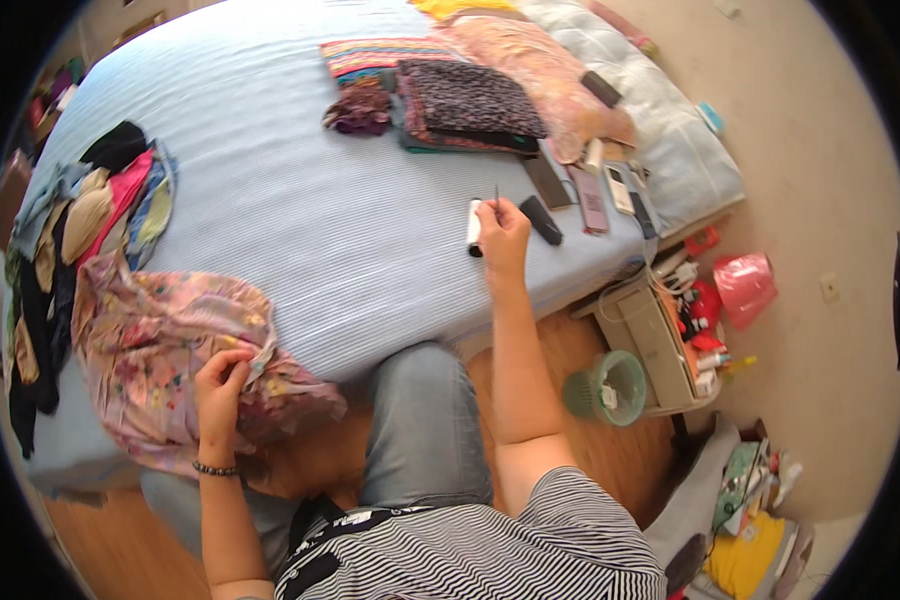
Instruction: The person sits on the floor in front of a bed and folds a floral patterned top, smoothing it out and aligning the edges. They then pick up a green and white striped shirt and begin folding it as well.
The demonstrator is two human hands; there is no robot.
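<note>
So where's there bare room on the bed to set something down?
Mainly the middle of the bed, between the heaped clothes at left and the folded stack at right; it extends nearer between the floral cloth and the right hand. Crowded: the right side, around the purple phone, and the near left, under the cloth.

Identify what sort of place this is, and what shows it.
Probably a bedroom: a large bed with a pale blue striped cover, folded cloth items stacked on it, and a small cabinet beside it.

From close above the lap [425, 430], 1 head-worn fisheye camera faces down over hands [505, 236] and bed [270, 200].
</note>
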